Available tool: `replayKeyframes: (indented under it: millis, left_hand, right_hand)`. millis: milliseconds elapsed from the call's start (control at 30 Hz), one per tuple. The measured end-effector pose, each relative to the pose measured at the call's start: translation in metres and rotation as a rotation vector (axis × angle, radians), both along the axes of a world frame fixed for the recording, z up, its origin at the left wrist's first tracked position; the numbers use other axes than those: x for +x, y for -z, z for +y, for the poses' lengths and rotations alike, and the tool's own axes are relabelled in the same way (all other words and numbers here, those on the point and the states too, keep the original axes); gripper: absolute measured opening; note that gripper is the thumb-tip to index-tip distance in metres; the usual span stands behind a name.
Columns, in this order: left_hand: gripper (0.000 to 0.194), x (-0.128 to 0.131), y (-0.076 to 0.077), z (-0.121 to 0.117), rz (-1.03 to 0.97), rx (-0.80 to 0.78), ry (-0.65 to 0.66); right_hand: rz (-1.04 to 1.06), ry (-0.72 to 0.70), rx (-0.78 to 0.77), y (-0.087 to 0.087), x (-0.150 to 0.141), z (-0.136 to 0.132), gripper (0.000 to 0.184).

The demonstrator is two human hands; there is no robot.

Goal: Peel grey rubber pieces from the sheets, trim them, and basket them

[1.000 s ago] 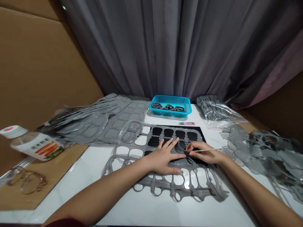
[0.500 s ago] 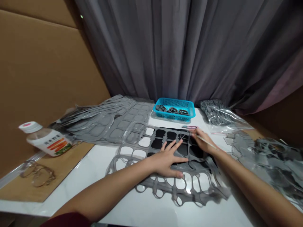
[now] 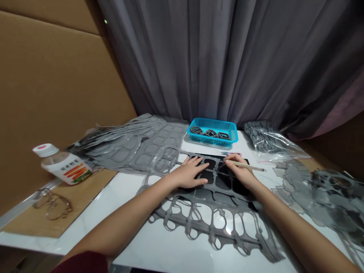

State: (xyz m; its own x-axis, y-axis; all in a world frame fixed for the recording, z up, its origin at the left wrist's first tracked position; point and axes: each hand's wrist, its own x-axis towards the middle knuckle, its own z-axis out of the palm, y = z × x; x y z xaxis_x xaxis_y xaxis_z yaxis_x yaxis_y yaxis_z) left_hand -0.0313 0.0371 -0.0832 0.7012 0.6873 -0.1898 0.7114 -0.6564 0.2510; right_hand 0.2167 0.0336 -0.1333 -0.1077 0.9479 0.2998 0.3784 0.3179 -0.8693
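A grey sheet [image 3: 204, 194] with rows of rounded cut-out windows lies across the white table, with a black surface [image 3: 240, 186] showing through the windows on its right part. My left hand [image 3: 189, 174] rests on this sheet, palm down and fingers spread. Opposite it, my right hand [image 3: 241, 172] pinches a thin, pale pen-like tool [image 3: 251, 166], its back end pointing right. The tool's tip is at the sheet's upper right windows, too small to make out. Just beyond lie small pink-handled snips [image 3: 231, 154].
A blue basket [image 3: 203, 139] with several dark outlined pieces stands behind. To its right is a clear bag [image 3: 264, 138]. Grey sheets [image 3: 127, 146] are piled at left, near a bottle [image 3: 66, 168] and eyeglasses [image 3: 52, 204] on cardboard [image 3: 25, 225]. Scraps [image 3: 307, 185] cover the right side.
My left hand has slid left and away from me across the sheet. My right hand still holds the tool, whose back end now points more to the right. The view has shifted slightly.
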Motion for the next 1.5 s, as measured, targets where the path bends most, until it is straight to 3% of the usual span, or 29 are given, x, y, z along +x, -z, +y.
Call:
replayKeyframes:
  millis: [133, 267, 667, 900, 1167, 1500]
  left_hand:
    - [0.09, -0.006, 0.011, 0.007, 0.068, -0.057, -0.039]
    - [0.096, -0.004, 0.017, 0.007, 0.101, -0.093, -0.036]
    - [0.096, -0.001, 0.017, 0.007, 0.119, -0.108, -0.054]
    - [0.095, 0.003, 0.019, 0.004, 0.108, -0.093, -0.079]
    - [0.103, 0.007, 0.025, -0.003, 0.078, -0.049, -0.107]
    - [0.105, 0.006, 0.023, -0.004, 0.083, -0.063, -0.114]
  right_hand:
    - [-0.114, -0.294, -0.077, -0.004, -0.018, -0.021, 0.017]
    - [-0.19, -0.407, -0.095, -0.003, -0.022, -0.027, 0.011]
    - [-0.281, -0.453, 0.003, -0.004, -0.029, -0.032, 0.009]
    - [-0.271, -0.497, -0.082, -0.011, -0.003, -0.022, 0.016]
    - [-0.227, -0.476, -0.127, -0.004, -0.006, -0.02, 0.019]
    - [-0.354, -0.487, 0.011, -0.005, -0.019, -0.024, 0.013]
